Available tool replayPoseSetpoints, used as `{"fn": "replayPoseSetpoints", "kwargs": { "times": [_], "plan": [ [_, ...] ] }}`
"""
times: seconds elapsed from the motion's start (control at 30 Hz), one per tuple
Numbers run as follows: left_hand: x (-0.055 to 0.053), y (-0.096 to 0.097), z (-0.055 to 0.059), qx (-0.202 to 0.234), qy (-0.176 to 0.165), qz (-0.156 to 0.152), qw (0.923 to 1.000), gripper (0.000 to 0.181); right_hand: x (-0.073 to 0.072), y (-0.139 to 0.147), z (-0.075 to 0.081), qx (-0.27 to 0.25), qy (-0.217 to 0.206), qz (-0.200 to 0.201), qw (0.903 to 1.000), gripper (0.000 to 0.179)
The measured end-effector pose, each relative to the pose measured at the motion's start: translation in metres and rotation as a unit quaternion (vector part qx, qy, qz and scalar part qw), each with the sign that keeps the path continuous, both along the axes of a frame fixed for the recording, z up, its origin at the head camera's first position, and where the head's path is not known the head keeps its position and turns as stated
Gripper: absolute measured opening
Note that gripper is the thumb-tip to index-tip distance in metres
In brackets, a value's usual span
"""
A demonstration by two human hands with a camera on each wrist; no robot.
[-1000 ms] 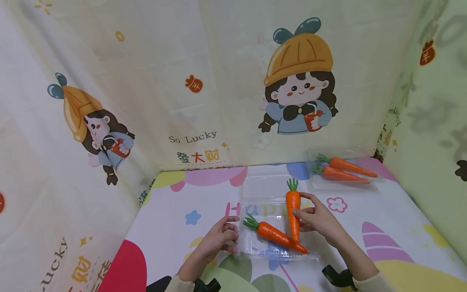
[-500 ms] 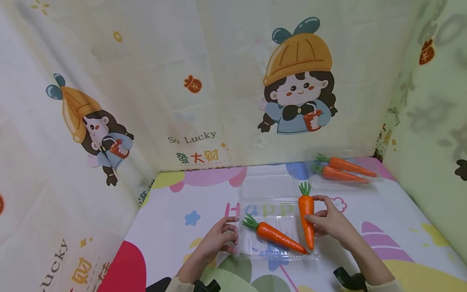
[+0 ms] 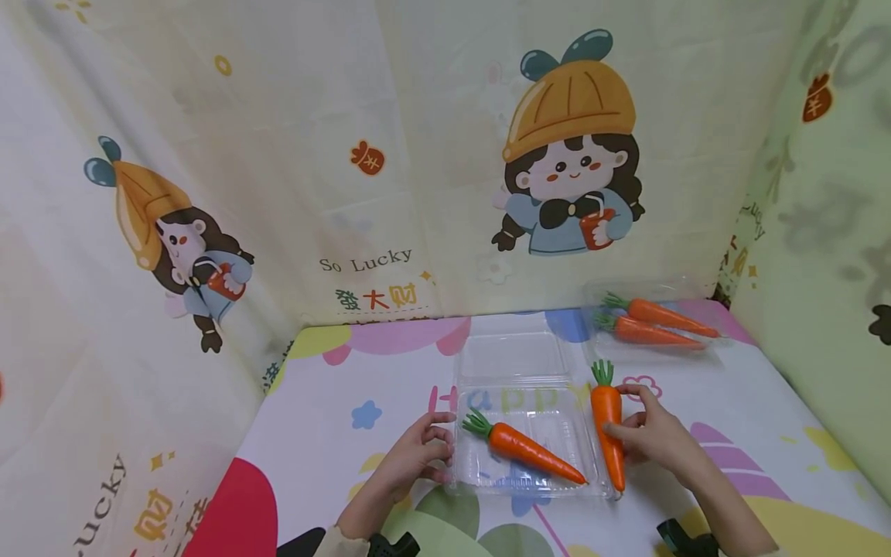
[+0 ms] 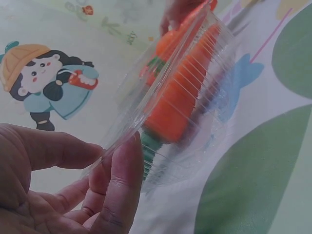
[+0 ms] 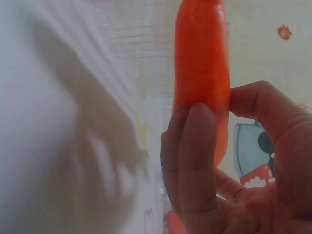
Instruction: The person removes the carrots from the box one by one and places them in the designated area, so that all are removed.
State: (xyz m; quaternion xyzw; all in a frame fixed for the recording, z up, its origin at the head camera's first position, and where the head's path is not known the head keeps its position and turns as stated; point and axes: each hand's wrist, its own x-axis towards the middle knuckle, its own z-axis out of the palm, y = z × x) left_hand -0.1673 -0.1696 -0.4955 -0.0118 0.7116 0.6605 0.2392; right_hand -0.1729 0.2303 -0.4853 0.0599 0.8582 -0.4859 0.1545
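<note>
My right hand [image 3: 654, 437] pinches an orange carrot [image 3: 608, 425] with green leaves, held leaves-up just past the right edge of a clear plastic clamshell box [image 3: 480, 464]. In the right wrist view the fingers wrap the carrot's [image 5: 201, 58] body from both sides. A second carrot [image 3: 529, 450] lies slantwise inside the box, leaves toward the left. At the box's left side is my left hand [image 3: 421, 456]; in the left wrist view its thumb and fingers pinch the clear rim [image 4: 139, 117]. The box's lid [image 3: 511, 356] lies folded back, away from me.
Another clear box [image 3: 592, 298] with two carrots [image 3: 668, 316] stands at the back right, near the cloth wall [image 3: 431, 116]. A printed cloth [image 3: 327, 402] covers the table. Dark wrist devices [image 3: 685, 538] sit on both forearms.
My right hand has carried its carrot rightward and a little toward me, from over the box to beyond its right edge. The left hand and box have stayed put.
</note>
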Motion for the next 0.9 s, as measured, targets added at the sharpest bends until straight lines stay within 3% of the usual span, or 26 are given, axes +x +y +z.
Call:
{"fn": "replayPoseSetpoints", "kwargs": {
  "times": [0.13, 0.6, 0.9],
  "plan": [
    [0.001, -0.001, 0.001, 0.001, 0.0, -0.004, 1.0, 0.057, 0.002, 0.0, -0.006, 0.038, 0.0, 0.008, 0.9992, 0.089],
    [0.003, -0.001, -0.002, 0.007, 0.002, -0.002, 1.0, 0.06, 0.006, -0.006, -0.019, 0.086, 0.015, 0.029, 0.9957, 0.083],
    [0.001, -0.001, -0.002, 0.015, 0.009, -0.006, 0.9998, 0.06, 0.004, -0.004, -0.018, 0.074, 0.01, 0.031, 0.9967, 0.086]
  ]
}}
